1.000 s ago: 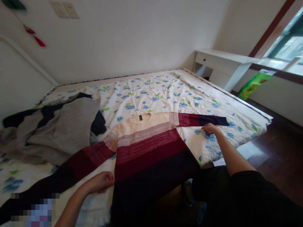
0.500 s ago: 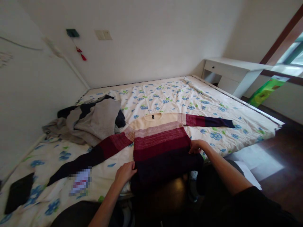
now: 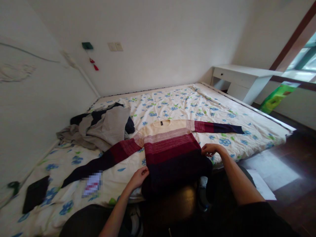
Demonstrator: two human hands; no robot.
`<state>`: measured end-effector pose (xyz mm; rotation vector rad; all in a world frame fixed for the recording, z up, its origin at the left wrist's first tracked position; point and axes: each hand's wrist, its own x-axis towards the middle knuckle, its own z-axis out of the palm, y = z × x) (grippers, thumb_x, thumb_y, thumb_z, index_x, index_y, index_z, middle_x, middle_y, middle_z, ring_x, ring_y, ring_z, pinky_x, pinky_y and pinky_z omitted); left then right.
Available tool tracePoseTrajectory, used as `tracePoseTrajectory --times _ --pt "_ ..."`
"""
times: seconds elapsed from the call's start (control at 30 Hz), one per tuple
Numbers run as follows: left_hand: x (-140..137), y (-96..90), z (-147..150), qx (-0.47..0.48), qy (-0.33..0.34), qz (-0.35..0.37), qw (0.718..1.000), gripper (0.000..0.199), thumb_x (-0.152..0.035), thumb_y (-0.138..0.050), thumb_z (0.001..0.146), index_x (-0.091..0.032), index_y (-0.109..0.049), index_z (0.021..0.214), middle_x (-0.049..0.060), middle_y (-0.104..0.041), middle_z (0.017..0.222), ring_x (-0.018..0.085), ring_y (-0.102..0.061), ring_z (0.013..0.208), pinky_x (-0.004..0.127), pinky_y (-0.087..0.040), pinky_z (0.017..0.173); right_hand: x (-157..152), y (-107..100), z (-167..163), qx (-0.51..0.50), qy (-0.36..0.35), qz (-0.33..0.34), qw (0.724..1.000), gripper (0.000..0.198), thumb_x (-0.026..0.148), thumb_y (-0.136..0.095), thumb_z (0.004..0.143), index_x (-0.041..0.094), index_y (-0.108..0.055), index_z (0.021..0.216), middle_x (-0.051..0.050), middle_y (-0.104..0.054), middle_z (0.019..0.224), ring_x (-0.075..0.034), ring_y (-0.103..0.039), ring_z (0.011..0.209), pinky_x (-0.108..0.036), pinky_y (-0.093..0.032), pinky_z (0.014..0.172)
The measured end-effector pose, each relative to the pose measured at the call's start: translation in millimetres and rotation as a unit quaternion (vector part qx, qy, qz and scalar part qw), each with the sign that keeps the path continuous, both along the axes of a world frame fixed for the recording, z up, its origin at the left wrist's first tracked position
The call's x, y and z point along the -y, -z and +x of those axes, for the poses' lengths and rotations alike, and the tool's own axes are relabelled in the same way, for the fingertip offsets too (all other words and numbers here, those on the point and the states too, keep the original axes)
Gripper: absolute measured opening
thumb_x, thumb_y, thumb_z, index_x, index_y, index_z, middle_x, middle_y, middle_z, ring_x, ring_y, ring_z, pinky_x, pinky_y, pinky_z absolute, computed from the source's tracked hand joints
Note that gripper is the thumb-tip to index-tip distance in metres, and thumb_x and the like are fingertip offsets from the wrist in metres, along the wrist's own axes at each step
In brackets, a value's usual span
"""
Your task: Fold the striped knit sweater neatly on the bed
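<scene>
A striped sweater (image 3: 172,148), cream at the neck and running through pink and maroon to dark navy, lies spread on the bed with both sleeves stretched outward. Its dark lower part hangs over the bed's near edge. My left hand (image 3: 140,177) pinches the sweater's left side edge, low on the body. On the opposite edge, my right hand (image 3: 209,149) has its fingers closed on the fabric, slightly higher. The collar with a small black label faces away from me.
A heap of grey and dark clothes (image 3: 106,123) lies at the bed's left. Nearer are a black tablet-like object (image 3: 36,194) and a blurred-out card (image 3: 92,185). The flowered bed sheet (image 3: 172,98) extends to the wall; a white desk (image 3: 244,77) stands at the far right.
My view has shifted a little to the left, so things on the left appear farther right. Both hands stay at the sweater's side edges, and the sweater lies much as before.
</scene>
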<state>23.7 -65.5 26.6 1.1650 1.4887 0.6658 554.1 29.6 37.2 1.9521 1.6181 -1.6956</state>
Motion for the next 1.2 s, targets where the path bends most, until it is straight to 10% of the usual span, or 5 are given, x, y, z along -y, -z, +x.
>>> tracePoseTrajectory --times 0.17,0.33,0.57,0.8,1.2 --pt "4 -15.6 -21 0.27 -0.174 -0.084 0.943 0.019 -0.034 -0.075 0.091 -0.023 -0.075 0.107 0.006 -0.081 0.096 0.025 -0.077 0.094 0.035 -0.06 0.09 -2 -6 23 -0.07 0.026 0.019 0.997 0.026 0.04 -0.086 0.083 0.018 -0.072 0.086 -0.002 -0.072 0.085 -0.012 -0.067 0.075 -0.019 -0.058 0.068" --pt "13 2.5 -15 0.082 -0.218 -0.13 0.964 0.023 -0.045 -0.073 0.094 -0.022 -0.067 0.091 0.006 -0.079 0.086 0.023 -0.075 0.073 0.034 -0.058 0.073 -10 3 20 0.045 0.049 0.013 0.998 0.034 0.045 -0.093 0.082 0.018 -0.075 0.093 -0.005 -0.075 0.091 -0.013 -0.07 0.075 -0.026 -0.063 0.072" --pt "45 9.1 11 -0.328 0.0 0.008 0.945 0.043 -0.069 -0.068 0.09 -0.026 -0.068 0.096 0.01 -0.083 0.096 0.038 -0.08 0.104 0.045 -0.059 0.094 -11 19 8 0.106 -0.002 -0.058 0.993 0.046 0.047 -0.101 0.076 0.014 -0.073 0.09 -0.008 -0.077 0.093 -0.021 -0.076 0.084 -0.035 -0.067 0.078" --pt "55 -12.2 -17 0.015 0.008 -0.061 0.998 0.07 -0.067 -0.096 0.059 -0.024 -0.075 0.11 0.01 -0.087 0.106 0.036 -0.081 0.109 0.046 -0.063 0.101 -9 23 19 0.087 -0.034 -0.057 0.994 0.027 0.023 -0.096 0.077 0.017 -0.073 0.088 -0.003 -0.074 0.082 -0.017 -0.073 0.072 -0.027 -0.064 0.07" --pt "-20 0.3 -74 -0.234 0.084 -0.037 0.968 0.057 -0.077 -0.071 0.066 -0.025 -0.064 0.087 0.002 -0.072 0.074 0.024 -0.071 0.069 0.033 -0.053 0.065 -55 29 21 0.07 0.079 0.043 0.993 0.031 0.041 -0.093 0.09 0.016 -0.077 0.098 -0.007 -0.081 0.094 -0.016 -0.075 0.078 -0.033 -0.067 0.082"
